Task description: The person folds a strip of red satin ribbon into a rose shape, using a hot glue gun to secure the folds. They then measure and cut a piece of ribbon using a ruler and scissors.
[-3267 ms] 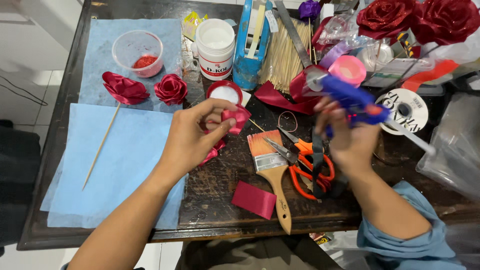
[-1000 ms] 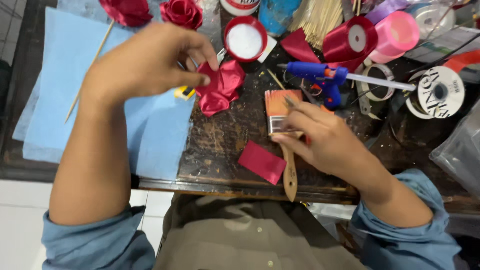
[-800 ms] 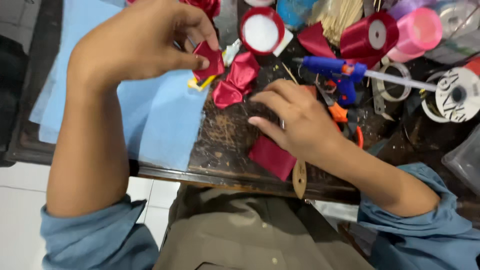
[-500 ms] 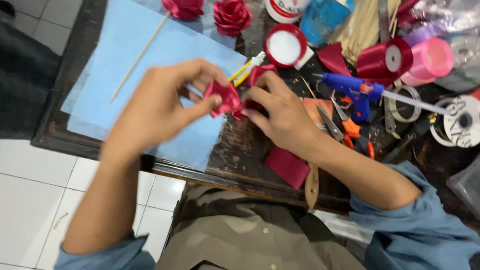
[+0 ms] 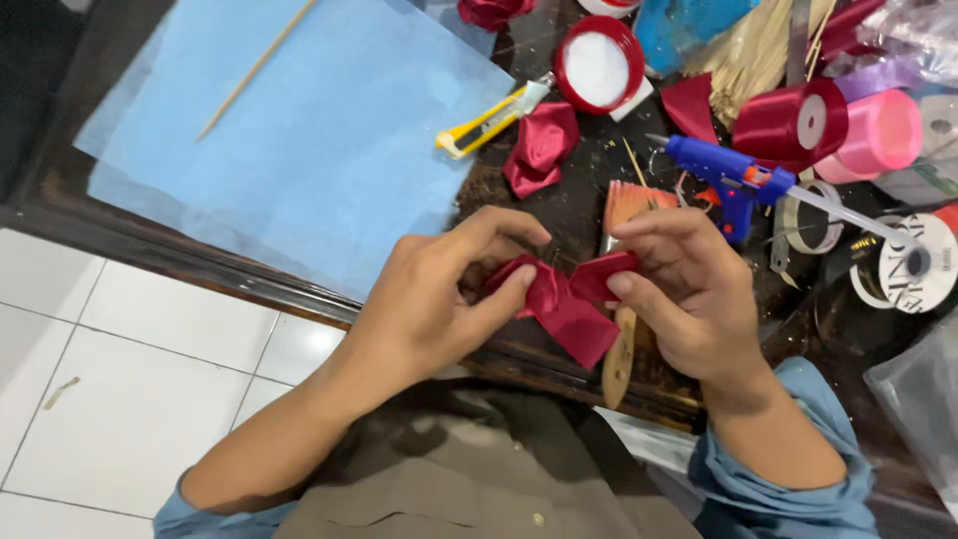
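Both our hands meet over the near edge of the dark table, pinching one piece of dark red ribbon between them. Our left hand nips its folded end between thumb and forefinger; our right hand grips the other end with thumb and fingertips. Under the right hand lies a paintbrush. A blue glue gun rests just beyond, a yellow utility knife by the blue paper sheet
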